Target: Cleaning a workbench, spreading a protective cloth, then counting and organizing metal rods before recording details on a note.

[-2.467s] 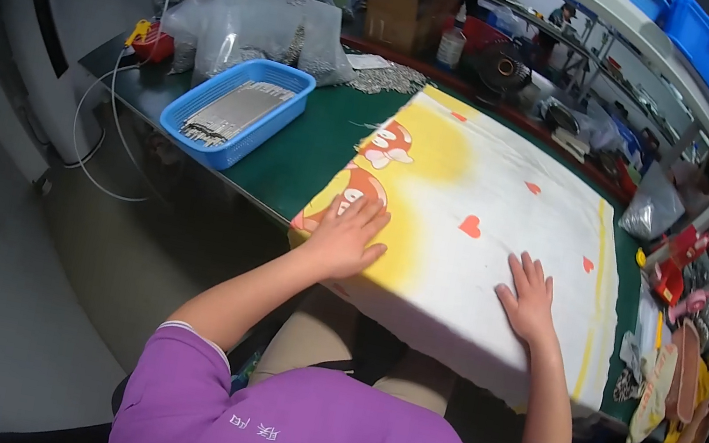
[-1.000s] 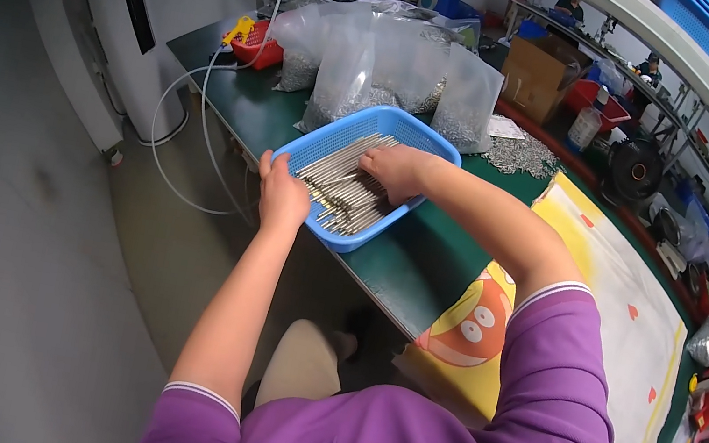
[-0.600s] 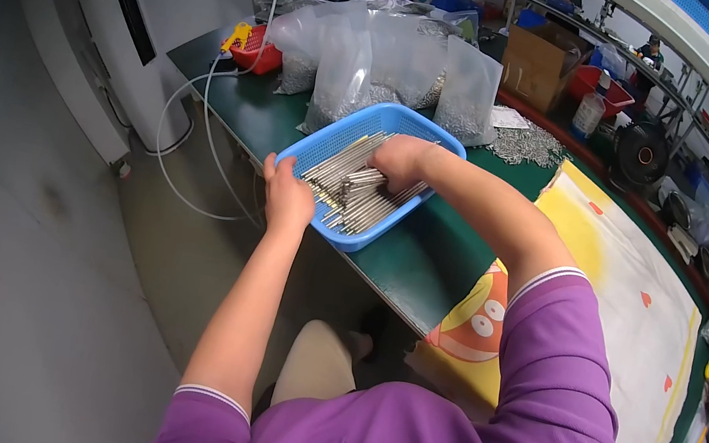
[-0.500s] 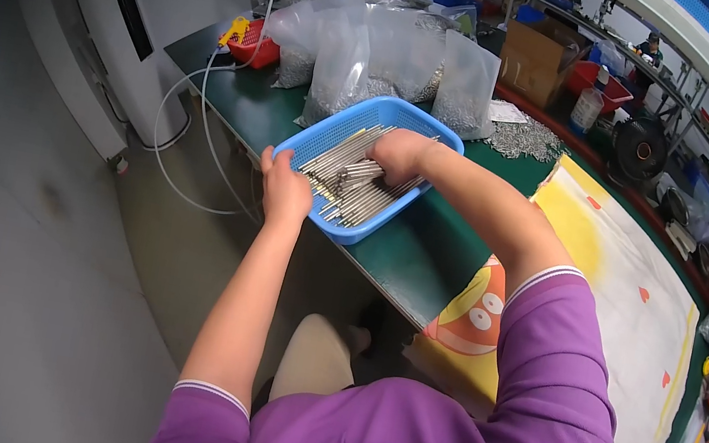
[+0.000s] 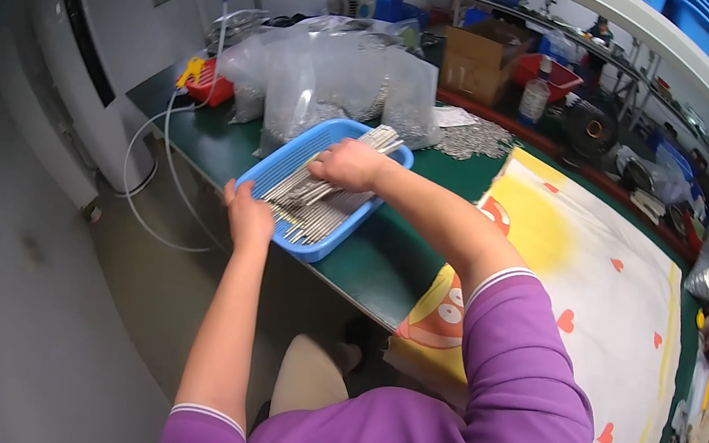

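A blue plastic basket (image 5: 320, 251) with perforated sides sits at the near edge of the green table. Thin metal rods (image 5: 312, 225) lie in it, mostly side by side. My left hand (image 5: 251, 218) grips the basket's near left rim. Over the basket's far half, my right hand (image 5: 347, 164) is closed around a bundle of metal rods (image 5: 380, 139), whose ends stick out past the hand toward the far right rim. The palm side of that hand is hidden.
Clear plastic bags (image 5: 317, 82) of small metal parts stand behind the basket, beside a pile of metal pieces (image 5: 473, 138). A patterned cloth (image 5: 595, 255) covers the table's right side. A white hose (image 5: 166, 117) loops at the left. Two people work far back.
My right hand has come up from among the rods with a bundle in its grasp, tilted toward the far rim. My left hand stays on the basket. The whole view has shifted.
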Action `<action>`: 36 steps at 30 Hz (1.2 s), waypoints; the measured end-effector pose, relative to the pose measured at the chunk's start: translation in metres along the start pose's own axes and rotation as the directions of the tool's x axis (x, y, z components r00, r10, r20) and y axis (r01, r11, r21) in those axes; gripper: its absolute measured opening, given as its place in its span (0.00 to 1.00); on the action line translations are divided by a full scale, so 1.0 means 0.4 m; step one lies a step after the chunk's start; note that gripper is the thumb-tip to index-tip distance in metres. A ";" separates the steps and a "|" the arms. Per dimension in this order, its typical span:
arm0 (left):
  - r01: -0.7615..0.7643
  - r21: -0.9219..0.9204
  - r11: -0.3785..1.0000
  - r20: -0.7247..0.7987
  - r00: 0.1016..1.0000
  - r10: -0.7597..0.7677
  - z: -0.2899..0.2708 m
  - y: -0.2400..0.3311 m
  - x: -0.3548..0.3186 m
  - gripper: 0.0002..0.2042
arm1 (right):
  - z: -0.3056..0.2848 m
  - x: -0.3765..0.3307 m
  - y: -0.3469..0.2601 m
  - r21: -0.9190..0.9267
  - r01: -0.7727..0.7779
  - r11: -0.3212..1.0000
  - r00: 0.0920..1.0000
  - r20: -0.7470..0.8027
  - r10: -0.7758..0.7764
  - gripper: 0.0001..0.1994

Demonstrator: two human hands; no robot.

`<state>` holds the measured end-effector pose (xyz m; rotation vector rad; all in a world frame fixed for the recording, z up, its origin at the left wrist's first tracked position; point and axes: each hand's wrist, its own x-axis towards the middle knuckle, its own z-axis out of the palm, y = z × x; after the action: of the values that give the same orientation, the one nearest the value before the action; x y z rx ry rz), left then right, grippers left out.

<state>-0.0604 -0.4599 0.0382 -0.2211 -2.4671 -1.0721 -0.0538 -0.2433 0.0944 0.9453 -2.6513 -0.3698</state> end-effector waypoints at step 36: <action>-0.077 0.145 0.986 0.067 0.995 0.068 0.001 -0.214 0.133 0.17 | -0.008 -1.097 0.099 -0.046 -0.966 0.254 0.250 0.080 0.965 0.34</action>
<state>-0.1347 -0.5200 0.0060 -0.2994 -2.5597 -0.8600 0.2484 0.0699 0.0256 -0.8851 -2.6914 -0.0542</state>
